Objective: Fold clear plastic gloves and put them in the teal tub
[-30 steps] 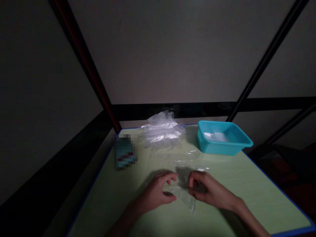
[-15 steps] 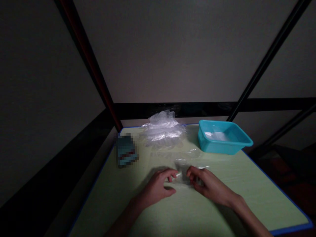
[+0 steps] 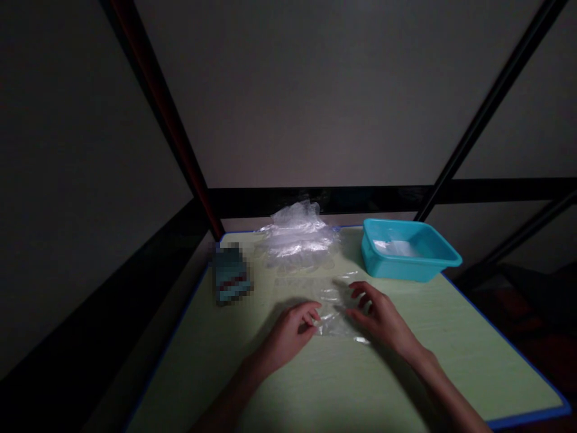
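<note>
A clear plastic bag [image 3: 334,310] lies flat on the green table [image 3: 252,385] between my hands. My left hand [image 3: 291,331] pinches the bag's left edge with its fingers curled. My right hand [image 3: 378,316] rests on the bag's right side with fingers spread and stretched forward. The light is dim and the plastic is hard to trace.
A heap of clear plastic bags [image 3: 297,237] sits at the table's far edge. A teal plastic tub [image 3: 408,249] stands at the far right. A small blurred packet [image 3: 231,278] lies at the far left. Dark frame bars [image 3: 315,201] run behind the table.
Both hands have moved forward across the table. The bag, held up crumpled between them before, now lies flat. My right hand has gone from a pinch to spread fingers.
</note>
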Demonstrator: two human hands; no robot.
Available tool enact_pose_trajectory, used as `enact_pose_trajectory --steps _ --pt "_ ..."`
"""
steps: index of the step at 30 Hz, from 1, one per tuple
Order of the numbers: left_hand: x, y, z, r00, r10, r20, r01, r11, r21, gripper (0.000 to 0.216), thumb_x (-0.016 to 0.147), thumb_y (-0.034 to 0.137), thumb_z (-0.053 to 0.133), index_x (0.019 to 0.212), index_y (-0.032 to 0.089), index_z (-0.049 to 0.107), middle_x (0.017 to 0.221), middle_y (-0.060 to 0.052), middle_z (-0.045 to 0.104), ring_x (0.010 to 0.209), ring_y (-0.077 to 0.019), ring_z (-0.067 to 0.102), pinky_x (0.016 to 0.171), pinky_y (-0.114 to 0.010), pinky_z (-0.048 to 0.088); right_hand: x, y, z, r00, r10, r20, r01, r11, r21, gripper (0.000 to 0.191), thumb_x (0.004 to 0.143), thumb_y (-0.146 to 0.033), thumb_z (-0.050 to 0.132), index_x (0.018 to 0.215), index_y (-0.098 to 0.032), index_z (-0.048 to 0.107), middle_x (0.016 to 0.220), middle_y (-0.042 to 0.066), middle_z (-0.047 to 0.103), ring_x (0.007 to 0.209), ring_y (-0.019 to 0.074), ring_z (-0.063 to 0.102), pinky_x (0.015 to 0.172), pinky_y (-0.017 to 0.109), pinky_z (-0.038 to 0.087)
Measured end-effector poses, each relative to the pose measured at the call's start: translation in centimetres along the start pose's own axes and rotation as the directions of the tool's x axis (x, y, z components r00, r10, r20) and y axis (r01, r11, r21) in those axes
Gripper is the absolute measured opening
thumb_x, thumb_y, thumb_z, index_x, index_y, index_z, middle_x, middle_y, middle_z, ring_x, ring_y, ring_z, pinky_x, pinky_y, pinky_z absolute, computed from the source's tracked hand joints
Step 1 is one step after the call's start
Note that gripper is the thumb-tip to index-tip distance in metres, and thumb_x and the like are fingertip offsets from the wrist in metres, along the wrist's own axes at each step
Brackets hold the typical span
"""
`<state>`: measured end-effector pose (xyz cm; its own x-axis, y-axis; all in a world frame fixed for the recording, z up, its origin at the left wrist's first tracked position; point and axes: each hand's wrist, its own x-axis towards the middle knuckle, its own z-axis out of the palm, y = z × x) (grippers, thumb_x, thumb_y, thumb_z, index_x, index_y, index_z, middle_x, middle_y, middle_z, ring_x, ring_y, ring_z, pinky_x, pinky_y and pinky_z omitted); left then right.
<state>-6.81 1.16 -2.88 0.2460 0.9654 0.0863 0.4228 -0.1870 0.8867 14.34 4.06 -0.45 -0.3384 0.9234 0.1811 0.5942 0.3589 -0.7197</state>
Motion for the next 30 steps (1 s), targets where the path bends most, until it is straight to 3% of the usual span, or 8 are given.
enact_pose_trajectory --steps 4,6,9,13,18,22,26,30 --pt "-0.1 -0.1 0.1 1.000 0.010 -0.029 -0.009 1.000 0.016 0.040 0.062 0.000 0.052 0.098 0.015 0.057 0.086 -0.002 0.062 0.066 -0.0110 0.056 0.064 -0.022 0.047 -1.3 -1.4 1.1 0.993 -0.112 -0.033 0.108 0.988 -0.113 0.019 0.082 -0.019 0.042 0.099 -0.016 0.051 0.098 0.008 0.057 0.085 0.0176 0.055 0.076 0.031 0.046" --pt "-0.1 -0.2 0.2 0.999 0.027 -0.041 -0.026 0.999 0.025 0.041 0.062 0.000 0.051 0.098 0.017 0.056 0.087 -0.001 0.062 0.066 -0.0111 0.056 0.064 -0.022 0.047 -2.2 -2.1 1.7 0.981 -0.185 0.063 0.193 0.963 -0.187 0.027 0.085 -0.022 0.040 0.110 -0.016 0.050 0.113 0.010 0.053 0.102 0.0190 0.050 0.088 0.033 0.041" --pt "-0.1 -0.3 0.4 0.997 0.049 -0.058 -0.047 0.998 0.042 0.043 0.061 -0.001 0.050 0.099 0.018 0.056 0.087 -0.001 0.062 0.067 -0.0114 0.056 0.065 -0.022 0.047 -3.5 -2.6 2.6 0.939 -0.261 0.224 0.324 0.891 -0.319 0.053 0.085 -0.035 0.044 0.133 -0.016 0.030 0.136 0.011 0.033 0.124 0.0236 0.031 0.101 0.041 0.028" --pt "-0.1 0.1 0.3 0.998 0.019 -0.059 -0.016 0.999 0.048 0.043 0.059 -0.001 0.052 0.098 0.017 0.056 0.086 -0.001 0.062 0.065 -0.0108 0.056 0.065 -0.022 0.048 -4.3 -1.9 3.3 0.896 -0.276 0.349 0.409 0.818 -0.405 0.069 0.086 -0.050 0.035 0.138 -0.013 0.010 0.143 0.012 0.014 0.130 0.0253 0.013 0.104 0.048 0.019" --pt "-0.4 0.2 -1.9 0.994 -0.109 -0.026 0.110 0.992 0.068 0.039 0.057 -0.003 0.049 0.091 0.013 0.058 0.085 -0.003 0.062 0.063 -0.0107 0.057 0.060 -0.021 0.048 -4.3 -1.5 3.3 0.887 -0.268 0.376 0.421 0.803 -0.421 0.068 0.087 -0.052 0.028 0.138 -0.014 0.007 0.143 0.011 0.010 0.130 0.0240 0.010 0.104 0.047 0.018" --pt "-1.4 -0.4 -4.5 0.986 -0.134 -0.096 0.154 0.961 0.231 0.043 0.057 -0.003 0.046 0.095 0.013 0.059 0.087 -0.005 0.062 0.069 -0.0146 0.057 0.066 -0.027 0.049 -4.3 -1.4 3.2 0.901 -0.267 0.341 0.396 0.829 -0.395 0.069 0.086 -0.050 0.033 0.138 -0.014 0.005 0.143 0.009 0.011 0.130 0.0227 0.012 0.105 0.045 0.019" --pt "-3.0 -0.5 -5.4 0.999 -0.014 -0.032 0.026 0.908 0.418 0.045 0.065 0.004 0.049 0.106 0.020 0.057 0.109 -0.005 0.058 0.100 -0.0201 0.052 0.091 -0.037 0.040 -3.7 -0.7 2.6 0.960 -0.185 0.209 0.258 0.873 -0.413 0.060 0.089 -0.043 0.032 0.137 -0.011 0.016 0.140 0.010 0.025 0.128 0.0208 0.021 0.105 0.043 0.022" --pt "-4.2 -0.3 -4.6 0.996 0.064 0.065 -0.089 0.842 0.533 0.044 0.073 0.010 0.048 0.114 0.022 0.052 0.116 -0.006 0.054 0.108 -0.0216 0.046 0.094 -0.039 0.037 -2.3 -0.1 1.7 0.978 -0.141 0.154 0.196 0.877 -0.439 0.054 0.090 -0.038 0.031 0.134 -0.008 0.028 0.133 0.015 0.038 0.125 0.0229 0.030 0.104 0.045 0.022"
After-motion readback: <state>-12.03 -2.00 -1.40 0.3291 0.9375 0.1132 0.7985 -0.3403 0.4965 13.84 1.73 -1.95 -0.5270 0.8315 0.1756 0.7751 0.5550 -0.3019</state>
